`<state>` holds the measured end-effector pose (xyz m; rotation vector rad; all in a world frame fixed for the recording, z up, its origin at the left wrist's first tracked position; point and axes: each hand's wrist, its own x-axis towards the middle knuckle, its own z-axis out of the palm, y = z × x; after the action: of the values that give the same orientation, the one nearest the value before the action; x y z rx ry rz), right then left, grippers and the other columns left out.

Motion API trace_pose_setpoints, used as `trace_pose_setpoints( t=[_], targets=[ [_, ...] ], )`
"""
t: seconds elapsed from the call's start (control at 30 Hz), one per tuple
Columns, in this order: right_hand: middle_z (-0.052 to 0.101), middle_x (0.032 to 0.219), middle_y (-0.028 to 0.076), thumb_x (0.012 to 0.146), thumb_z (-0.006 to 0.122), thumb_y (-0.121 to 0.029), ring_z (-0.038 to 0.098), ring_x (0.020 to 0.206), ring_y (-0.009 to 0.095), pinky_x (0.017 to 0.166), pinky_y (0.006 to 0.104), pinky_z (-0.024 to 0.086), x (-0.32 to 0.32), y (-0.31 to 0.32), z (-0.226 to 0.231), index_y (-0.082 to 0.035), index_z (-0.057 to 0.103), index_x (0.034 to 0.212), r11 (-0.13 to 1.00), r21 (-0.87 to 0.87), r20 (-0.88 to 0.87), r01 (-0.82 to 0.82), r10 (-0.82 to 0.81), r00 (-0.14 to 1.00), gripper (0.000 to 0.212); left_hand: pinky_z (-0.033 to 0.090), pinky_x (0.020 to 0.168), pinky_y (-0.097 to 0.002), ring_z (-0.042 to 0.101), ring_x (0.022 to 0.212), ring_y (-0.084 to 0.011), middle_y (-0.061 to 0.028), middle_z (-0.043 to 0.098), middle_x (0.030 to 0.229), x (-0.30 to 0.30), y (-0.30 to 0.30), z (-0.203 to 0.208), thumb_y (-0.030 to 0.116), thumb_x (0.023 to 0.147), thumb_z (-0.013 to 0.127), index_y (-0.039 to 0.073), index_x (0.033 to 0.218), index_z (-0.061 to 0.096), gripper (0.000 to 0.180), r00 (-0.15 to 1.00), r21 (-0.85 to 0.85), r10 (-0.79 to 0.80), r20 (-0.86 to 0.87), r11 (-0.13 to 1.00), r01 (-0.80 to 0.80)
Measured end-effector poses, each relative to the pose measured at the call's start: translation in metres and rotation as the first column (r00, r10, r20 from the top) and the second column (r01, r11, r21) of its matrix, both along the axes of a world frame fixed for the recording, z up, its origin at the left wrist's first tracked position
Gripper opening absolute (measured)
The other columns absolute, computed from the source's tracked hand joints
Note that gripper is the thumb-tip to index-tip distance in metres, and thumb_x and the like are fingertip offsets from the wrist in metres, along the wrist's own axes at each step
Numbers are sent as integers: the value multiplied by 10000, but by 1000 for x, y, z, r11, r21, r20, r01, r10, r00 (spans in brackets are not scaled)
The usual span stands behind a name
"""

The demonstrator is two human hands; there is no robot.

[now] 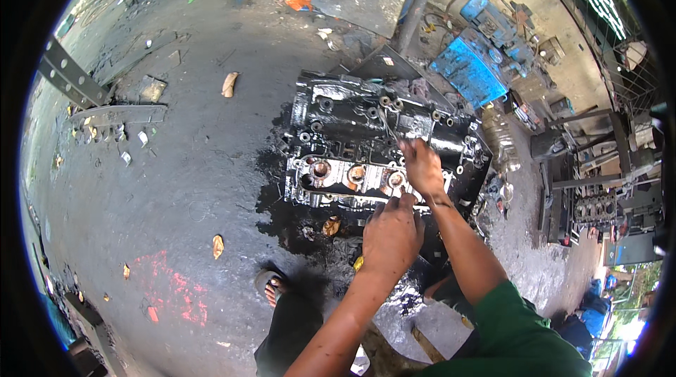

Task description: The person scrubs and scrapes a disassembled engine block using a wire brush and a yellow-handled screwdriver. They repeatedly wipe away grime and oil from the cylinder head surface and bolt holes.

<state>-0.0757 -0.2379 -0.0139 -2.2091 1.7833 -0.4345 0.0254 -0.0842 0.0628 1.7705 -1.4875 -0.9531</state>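
An oily black engine part (373,120) lies on the ground before me, with round openings in a row along its shiny near strip (338,181). Over its right half, my right hand (422,169) is closed in a fist. From that fist a thin metal tool (387,125) seems to reach toward the raised bolt bosses; its exact kind is unclear. My left hand (393,232) rests at the near edge of the strip with its fingers curled together. Whatever those fingers hold, if anything, is hidden.
Dark oil (274,201) stains the floor round the engine part. Dry leaves (217,246) lie about. A blue machine (470,70) stands beyond at the right, near a metal post (421,7). My sandalled foot (269,287) is close by on the near left.
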Motion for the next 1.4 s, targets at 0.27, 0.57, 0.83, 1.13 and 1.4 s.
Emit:
trace_pose_setpoints(
  t=[0.27, 0.57, 0.83, 1.13, 1.4],
  targets=[
    [676, 721, 176, 972, 568, -402, 689, 683, 378, 595, 475, 544, -11, -31, 63, -71, 577, 949, 929, -231, -422, -289, 172, 890, 332, 535, 818, -466, 667, 894, -371, -195, 673, 972, 11, 7, 14, 157, 892, 593, 37, 1129, 590, 266, 956, -189, 284, -74, 937, -293],
    [646, 687, 181, 997, 523, -445, 661, 637, 387, 519, 489, 508, -4, -9, 32, -61, 571, 841, 992, -124, -235, -14, -15, 972, 417, 532, 811, -483, 664, 896, -394, -213, 672, 971, 10, 2, 15, 152, 887, 603, 35, 1125, 591, 266, 960, -163, 260, -101, 948, -274],
    [662, 821, 264, 998, 518, -423, 647, 815, 463, 710, 527, 492, 10, -2, 30, -21, 623, 876, 999, -13, -95, 50, -51, 994, 433, 529, 814, -489, 665, 898, -416, -232, 678, 972, 19, 2, 17, 165, 910, 600, 43, 1113, 610, 236, 947, -131, 295, -128, 941, -311],
    [682, 816, 229, 949, 614, -398, 673, 810, 427, 711, 509, 526, -107, 111, -39, -40, 637, 966, 978, 171, 58, 115, -127, 990, 359, 528, 775, -461, 668, 868, -362, -184, 682, 973, 9, 0, 0, 170, 898, 618, 52, 1077, 617, 214, 976, -133, 197, -93, 969, -208],
    [700, 1042, 214, 922, 597, -412, 678, 969, 401, 844, 474, 552, -275, 138, -197, -97, 709, 1070, 635, 400, -313, 661, -583, 750, 366, 539, 794, -421, 684, 930, -338, -162, 698, 1027, -63, 4, -33, 198, 885, 673, 51, 1077, 632, 246, 982, -26, -155, 107, 987, 158]
  ],
)
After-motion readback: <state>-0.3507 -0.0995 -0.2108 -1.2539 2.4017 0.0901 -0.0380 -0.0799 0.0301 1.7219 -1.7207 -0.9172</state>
